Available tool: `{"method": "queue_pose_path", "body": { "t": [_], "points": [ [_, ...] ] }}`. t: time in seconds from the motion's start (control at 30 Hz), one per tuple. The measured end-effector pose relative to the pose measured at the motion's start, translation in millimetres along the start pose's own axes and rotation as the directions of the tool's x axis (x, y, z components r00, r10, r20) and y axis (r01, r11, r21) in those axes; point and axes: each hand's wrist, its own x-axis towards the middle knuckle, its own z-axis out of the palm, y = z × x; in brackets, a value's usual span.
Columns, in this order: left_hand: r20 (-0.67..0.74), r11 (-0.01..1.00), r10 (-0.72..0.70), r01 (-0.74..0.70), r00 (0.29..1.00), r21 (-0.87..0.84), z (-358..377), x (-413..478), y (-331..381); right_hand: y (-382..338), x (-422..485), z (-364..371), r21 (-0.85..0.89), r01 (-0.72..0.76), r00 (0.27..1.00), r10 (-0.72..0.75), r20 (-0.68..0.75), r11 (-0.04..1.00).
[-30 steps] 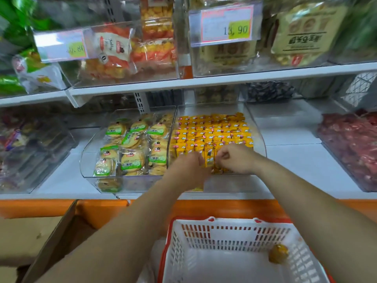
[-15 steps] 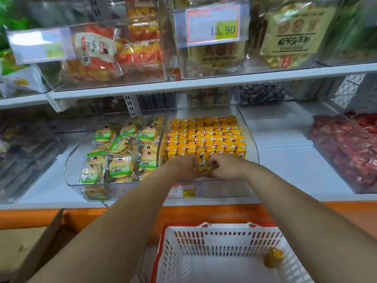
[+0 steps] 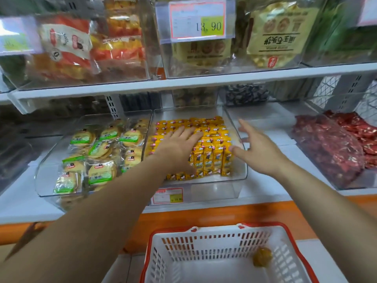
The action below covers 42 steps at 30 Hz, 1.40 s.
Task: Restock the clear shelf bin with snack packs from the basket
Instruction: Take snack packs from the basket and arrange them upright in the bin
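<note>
A moment ago both my hands were bunched together at the near row of packs, fingers curled in and fussing with them; now they have come apart and opened. My left hand (image 3: 179, 146) lies flat on top of the small yellow foil snack packs (image 3: 210, 160), its fingers (image 3: 190, 132) straight and close together, pressing lightly on the rows. My right hand (image 3: 260, 149) has swung out to the right, fingers (image 3: 245, 126) spread and holding nothing, the thumb just beside the rightmost near packs and the rest of the hand over the right wall of the clear plastic shelf bin (image 3: 214, 190). I read that as the last packs being seated and the stack now being levelled, so the restock looks close to done. The bin holds tight rows of the yellow packs standing on end, with a bare strip along its near front. Nearer to me, the white plastic basket with a red rim (image 3: 224, 226) holds only one yellowish rounded item (image 3: 262, 258) at its right side; whether it is a snack pack I cannot tell. Just left of my bin, a second clear bin (image 3: 47, 180) holds round biscuits in green-labelled wrappers (image 3: 95, 152).
</note>
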Motion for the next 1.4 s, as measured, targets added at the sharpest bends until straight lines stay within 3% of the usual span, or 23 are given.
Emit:
{"method": "queue_pose_path", "body": {
  "t": [0.1, 0.33, 0.53, 0.83, 1.0, 1.07, 1.17, 1.3, 1.4],
  "points": [
    [0.048, 0.999, -0.013, 0.011, 0.999, 0.052, 19, 19, -10, 13, -8, 19, -0.011, 0.116, 0.993, -0.116, 0.015, 0.993],
    [0.024, 0.998, -0.026, 0.024, 0.999, 0.057, 26, 26, -12, 17, -14, 23, -0.023, 0.168, 0.984, -0.169, -0.051, 0.986],
    [-0.135, 0.994, 0.093, -0.101, 0.986, -0.049, 15, 43, 37, 29, -32, 22, -0.026, 0.079, 0.996, -0.080, -0.049, 0.997],
    [-0.135, 1.000, -0.004, 0.001, 0.991, -0.018, 33, 71, 60, 30, -35, 26, 0.012, 0.057, 0.997, -0.056, -0.054, 0.998],
    [-0.049, 0.995, -0.026, 0.022, 0.998, -0.097, 10, 58, 63, 16, -38, 17, -0.158, 0.045, 0.993, -0.061, -0.098, 0.986],
    [-0.069, 0.975, -0.072, 0.055, 0.995, -0.216, -13, 41, 57, 2, -38, 10, -0.195, 0.077, 0.977, -0.113, -0.179, 0.978],
    [-0.217, 0.931, -0.182, 0.097, 0.959, -0.352, -40, -6, 27, -27, -36, 4, -0.211, 0.149, 0.956, -0.195, -0.218, 0.966],
    [-0.289, 0.871, -0.369, 0.219, 0.883, -0.440, -29, -92, -17, -61, -21, 26, -0.243, 0.259, 0.959, -0.278, -0.047, 0.935],
    [-0.173, 0.699, -0.558, 0.347, 0.812, -0.625, -3, -129, -32, -76, 5, 58, -0.242, 0.286, 0.957, -0.265, 0.117, 0.927]
  ]
}}
